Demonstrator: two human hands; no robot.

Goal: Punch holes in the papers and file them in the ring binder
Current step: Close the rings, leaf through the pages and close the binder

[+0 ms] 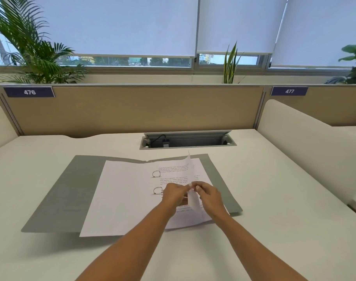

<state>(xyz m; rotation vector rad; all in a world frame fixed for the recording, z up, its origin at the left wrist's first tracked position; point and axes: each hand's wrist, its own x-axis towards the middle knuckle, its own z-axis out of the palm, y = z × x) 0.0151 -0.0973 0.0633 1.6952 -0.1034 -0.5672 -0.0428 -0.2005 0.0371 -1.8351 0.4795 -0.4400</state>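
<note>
A grey ring binder (57,195) lies open flat on the white desk. Two metal rings (156,173) stand up near its middle, and white sheets lie on both sides of them. A blank sheet (120,199) covers the left side. Printed sheets (173,173) lie on the right side. One sheet (190,169) stands on edge, lifted off the right stack. My left hand (174,194) and my right hand (208,194) meet over the right stack, both pinching the near part of that lifted sheet. No hole punch is in view.
A grey cable tray (187,139) with its lid up sits in the desk behind the binder. A beige partition (132,110) closes the back, and white side panels (307,142) stand at left and right. Plants line the window sill.
</note>
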